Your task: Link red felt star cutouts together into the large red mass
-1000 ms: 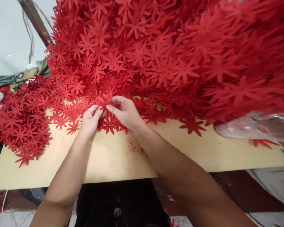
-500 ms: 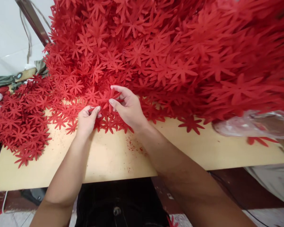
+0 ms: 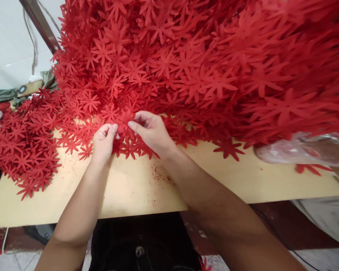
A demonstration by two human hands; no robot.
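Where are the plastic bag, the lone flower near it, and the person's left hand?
Plastic bag point(image 3: 305, 150): head view, on its clear middle.
Lone flower point(image 3: 228, 147): head view, on its centre.
Left hand point(image 3: 103, 141): head view, on its back.

A heap of flower cutouts point(image 3: 186, 64) is lying on the table point(image 3: 135, 188), spreading left, with a plastic bag point(image 3: 305, 150) sitting at its right edge.

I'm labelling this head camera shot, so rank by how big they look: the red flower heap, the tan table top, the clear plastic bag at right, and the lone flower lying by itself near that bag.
1. red flower heap
2. tan table top
3. clear plastic bag
4. lone flower

The heap's right part sits nearer the camera, which swells it.
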